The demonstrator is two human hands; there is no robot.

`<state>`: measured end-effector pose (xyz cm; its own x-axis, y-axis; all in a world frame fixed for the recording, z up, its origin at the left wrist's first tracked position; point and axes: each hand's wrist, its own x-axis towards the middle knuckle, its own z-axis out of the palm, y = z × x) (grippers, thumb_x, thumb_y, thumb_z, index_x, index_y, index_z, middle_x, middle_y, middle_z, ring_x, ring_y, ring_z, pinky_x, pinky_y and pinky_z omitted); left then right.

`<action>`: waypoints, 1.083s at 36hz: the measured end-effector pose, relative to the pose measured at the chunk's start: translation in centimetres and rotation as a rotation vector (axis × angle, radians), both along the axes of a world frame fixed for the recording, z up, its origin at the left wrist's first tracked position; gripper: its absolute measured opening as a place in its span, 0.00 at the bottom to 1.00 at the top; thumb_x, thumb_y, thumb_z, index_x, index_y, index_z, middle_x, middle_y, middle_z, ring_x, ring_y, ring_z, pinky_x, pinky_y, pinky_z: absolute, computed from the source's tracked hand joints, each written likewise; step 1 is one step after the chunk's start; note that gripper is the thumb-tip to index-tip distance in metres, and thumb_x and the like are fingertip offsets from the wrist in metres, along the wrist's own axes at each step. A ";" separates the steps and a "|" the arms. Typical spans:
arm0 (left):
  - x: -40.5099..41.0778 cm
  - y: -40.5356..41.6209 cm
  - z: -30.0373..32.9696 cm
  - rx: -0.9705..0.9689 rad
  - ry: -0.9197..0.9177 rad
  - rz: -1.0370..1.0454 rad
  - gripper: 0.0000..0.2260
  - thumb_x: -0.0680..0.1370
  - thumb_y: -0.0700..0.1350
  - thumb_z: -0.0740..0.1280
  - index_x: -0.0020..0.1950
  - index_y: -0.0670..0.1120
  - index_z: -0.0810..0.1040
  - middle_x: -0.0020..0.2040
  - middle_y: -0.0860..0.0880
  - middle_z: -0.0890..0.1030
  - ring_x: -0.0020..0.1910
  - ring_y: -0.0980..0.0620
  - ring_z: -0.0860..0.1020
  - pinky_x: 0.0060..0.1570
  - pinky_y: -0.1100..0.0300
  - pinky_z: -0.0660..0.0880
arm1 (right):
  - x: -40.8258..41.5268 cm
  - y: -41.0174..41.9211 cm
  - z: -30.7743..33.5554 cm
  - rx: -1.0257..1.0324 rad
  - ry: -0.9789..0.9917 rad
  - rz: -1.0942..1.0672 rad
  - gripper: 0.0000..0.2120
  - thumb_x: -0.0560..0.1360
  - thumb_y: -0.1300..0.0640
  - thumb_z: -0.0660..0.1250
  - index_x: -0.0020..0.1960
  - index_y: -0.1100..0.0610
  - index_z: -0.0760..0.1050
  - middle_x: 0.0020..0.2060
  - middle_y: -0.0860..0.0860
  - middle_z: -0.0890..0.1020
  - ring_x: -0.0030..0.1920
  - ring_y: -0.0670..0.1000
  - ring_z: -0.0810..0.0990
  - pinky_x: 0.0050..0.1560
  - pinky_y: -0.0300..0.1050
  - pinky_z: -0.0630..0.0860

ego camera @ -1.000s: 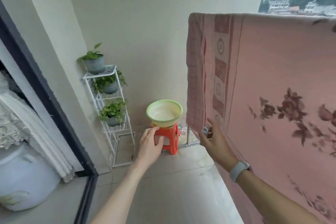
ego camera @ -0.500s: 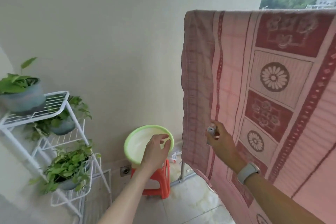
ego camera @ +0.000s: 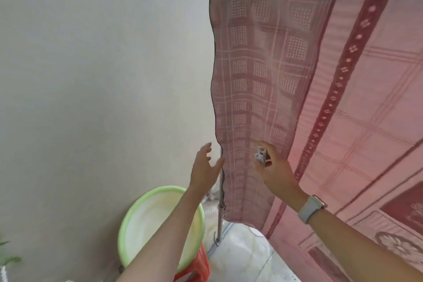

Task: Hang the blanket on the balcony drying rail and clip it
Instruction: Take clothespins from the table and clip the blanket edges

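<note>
A pink patterned blanket (ego camera: 320,75) hangs draped over a high rail that its top fold hides. Its checked left edge falls down to near floor level. My right hand (ego camera: 272,171), with a white watch on the wrist, holds a small white clip (ego camera: 261,155) in front of the lower left part of the blanket. My left hand (ego camera: 204,167) is raised with fingers spread, right beside the blanket's left edge, holding nothing.
A metal upright pole (ego camera: 220,210) of the rack stands just behind the blanket's edge. A green basin (ego camera: 137,210) rests on a red stool (ego camera: 199,265) at the lower left. A plain wall fills the left side. Leaves (ego camera: 6,256) show at the bottom left.
The view has tilted up and moved closer to the blanket. Both hands have risen; my left hand left the basin area and now is at the blanket's left edge. The clip stays in my right hand.
</note>
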<state>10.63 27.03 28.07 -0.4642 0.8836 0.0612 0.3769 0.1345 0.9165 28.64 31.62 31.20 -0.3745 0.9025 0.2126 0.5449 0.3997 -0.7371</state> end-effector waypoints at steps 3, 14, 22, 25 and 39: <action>-0.7 4.0 0.4 0.085 -0.007 -0.118 0.19 0.72 0.46 0.71 0.61 0.48 0.71 0.56 0.52 0.74 0.53 0.54 0.73 0.53 0.60 0.72 | -0.8 -0.2 -0.3 -0.008 -0.023 -0.114 0.18 0.75 0.53 0.63 0.64 0.43 0.65 0.50 0.47 0.78 0.44 0.52 0.79 0.43 0.51 0.77; -5.2 5.9 -1.7 0.101 -0.133 -0.343 0.12 0.72 0.40 0.70 0.32 0.43 0.71 0.29 0.50 0.72 0.29 0.57 0.68 0.31 0.66 0.65 | -4.0 -2.1 -0.8 0.087 -0.127 -0.386 0.19 0.74 0.54 0.65 0.64 0.50 0.67 0.41 0.54 0.81 0.36 0.56 0.80 0.36 0.55 0.79; -10.7 7.4 -4.3 -0.019 -0.015 -0.418 0.11 0.71 0.41 0.71 0.31 0.50 0.74 0.27 0.57 0.75 0.29 0.60 0.72 0.37 0.57 0.67 | -6.2 -3.6 -2.1 0.215 -0.374 -0.302 0.17 0.72 0.51 0.64 0.59 0.54 0.72 0.42 0.51 0.83 0.31 0.46 0.76 0.31 0.30 0.66; -10.4 9.2 -4.1 -0.063 0.078 -0.470 0.10 0.73 0.46 0.70 0.33 0.52 0.73 0.31 0.56 0.75 0.35 0.51 0.74 0.38 0.60 0.69 | -6.7 -4.1 -2.1 0.187 -0.383 -0.291 0.17 0.74 0.52 0.65 0.61 0.52 0.70 0.42 0.51 0.82 0.30 0.46 0.75 0.29 0.29 0.64; -8.4 5.9 -5.5 -0.167 -0.252 -0.790 0.09 0.75 0.35 0.65 0.41 0.49 0.78 0.35 0.58 0.81 0.34 0.66 0.77 0.40 0.67 0.74 | -7.1 -2.6 -0.2 0.276 -0.322 -0.360 0.18 0.74 0.58 0.65 0.62 0.55 0.70 0.49 0.54 0.79 0.44 0.50 0.77 0.37 0.37 0.71</action>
<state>2.23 32.94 22.61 0.3117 0.9423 -0.1219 0.2041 0.0588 0.9772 21.59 29.03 30.98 -0.1376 0.9126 0.3850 0.8632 0.3011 -0.4052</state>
